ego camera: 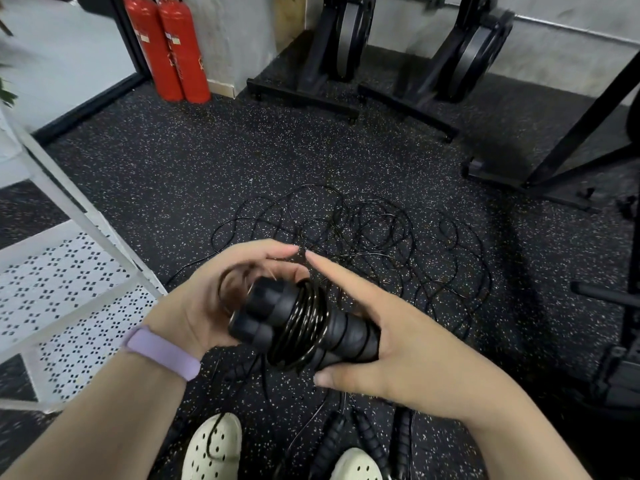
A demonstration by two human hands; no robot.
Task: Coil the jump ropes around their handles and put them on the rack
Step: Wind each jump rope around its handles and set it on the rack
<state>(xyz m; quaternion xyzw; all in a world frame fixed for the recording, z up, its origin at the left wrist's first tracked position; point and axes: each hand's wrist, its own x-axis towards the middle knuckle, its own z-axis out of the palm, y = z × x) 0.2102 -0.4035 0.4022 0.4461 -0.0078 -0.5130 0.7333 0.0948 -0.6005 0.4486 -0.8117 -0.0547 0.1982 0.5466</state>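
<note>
A pair of black jump-rope handles [349,336] lies side by side, with thin black rope [303,323] coiled round their middle. My right hand [408,348] grips the handles at their right end, thumb underneath and forefinger stretched out straight. My left hand [211,289] cups the left end, its fingers curled and pinching a blurred loop of the rope. A tangle of loose black ropes [363,237] lies on the speckled floor beyond my hands. More black handles [332,441] lie on the floor between my shoes. The white perforated rack [62,292] stands at the left.
Two red fire extinguishers [169,46] stand at the back left wall. Black gym machine frames [346,53] stand along the far wall and at the right [571,143]. My pale shoes [214,448] are at the bottom edge.
</note>
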